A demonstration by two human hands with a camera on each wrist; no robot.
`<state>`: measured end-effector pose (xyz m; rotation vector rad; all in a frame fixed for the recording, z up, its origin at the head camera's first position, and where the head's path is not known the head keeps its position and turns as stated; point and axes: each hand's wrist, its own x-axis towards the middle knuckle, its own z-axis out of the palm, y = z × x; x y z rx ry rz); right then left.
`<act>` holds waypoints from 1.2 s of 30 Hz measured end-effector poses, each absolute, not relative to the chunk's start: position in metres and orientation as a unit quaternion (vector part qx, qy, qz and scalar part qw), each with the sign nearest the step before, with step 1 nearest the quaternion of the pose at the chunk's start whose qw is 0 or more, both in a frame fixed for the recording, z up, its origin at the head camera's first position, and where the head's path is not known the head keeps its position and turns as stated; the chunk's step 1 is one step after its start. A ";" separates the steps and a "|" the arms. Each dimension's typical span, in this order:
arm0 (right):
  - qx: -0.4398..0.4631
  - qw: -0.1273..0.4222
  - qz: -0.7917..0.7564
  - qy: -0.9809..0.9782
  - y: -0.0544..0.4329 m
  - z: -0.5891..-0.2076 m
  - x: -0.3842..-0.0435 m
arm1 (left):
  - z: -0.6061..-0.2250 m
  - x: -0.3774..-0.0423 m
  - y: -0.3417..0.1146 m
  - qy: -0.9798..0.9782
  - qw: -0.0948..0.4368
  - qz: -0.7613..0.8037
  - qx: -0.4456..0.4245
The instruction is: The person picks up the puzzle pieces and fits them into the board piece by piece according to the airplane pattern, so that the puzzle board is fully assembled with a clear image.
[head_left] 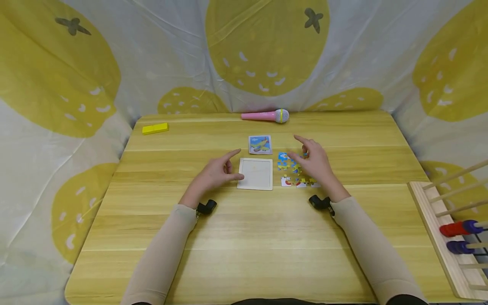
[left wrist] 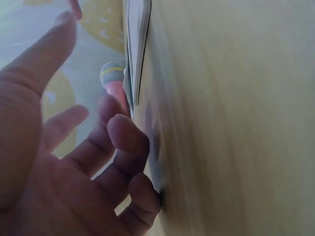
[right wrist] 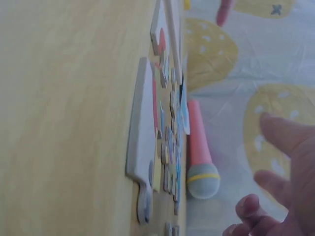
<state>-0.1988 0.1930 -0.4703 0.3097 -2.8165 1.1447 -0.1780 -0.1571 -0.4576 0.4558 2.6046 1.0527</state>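
A white puzzle tray (head_left: 255,174) lies flat in the middle of the table, its bare inside facing up. My left hand (head_left: 215,171) is at its left side with thumb and index finger spread; the thumb tip overlaps the tray's left edge. To the right of the tray lie several loose jigsaw pieces (head_left: 284,167), some blue and yellow, others white with red. My right hand (head_left: 317,162) hovers over them, thumb and index apart, hiding part of the group. In the right wrist view, a pale piece (right wrist: 141,123) lies nearest the camera. Neither hand holds anything.
A picture card (head_left: 260,145) showing an airplane lies just behind the tray. Farther back is a pink toy microphone (head_left: 263,115). Yellow blocks (head_left: 155,128) sit at the back left. A wooden abacus frame (head_left: 432,224) with red and purple beads stands along the right edge.
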 end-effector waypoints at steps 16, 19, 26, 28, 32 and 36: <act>0.106 -0.006 0.332 -0.937 0.195 -0.485 -0.210 | -0.461 -0.174 -0.154 0.923 0.177 0.297 0.171; 0.107 -0.007 0.323 -0.940 0.195 -0.486 -0.212 | -0.461 -0.174 -0.152 0.932 0.167 0.268 0.177; 0.113 -0.003 0.303 -0.946 0.192 -0.487 -0.213 | -0.460 -0.171 -0.147 0.943 0.154 0.232 0.181; 0.114 -0.002 0.296 -0.948 0.192 -0.487 -0.213 | -0.461 -0.171 -0.146 0.945 0.153 0.226 0.180; 0.117 -0.003 0.287 -0.951 0.191 -0.486 -0.214 | -0.460 -0.170 -0.145 0.947 0.152 0.218 0.181; 0.118 -0.002 0.283 -0.952 0.189 -0.486 -0.214 | -0.460 -0.170 -0.145 0.948 0.148 0.215 0.183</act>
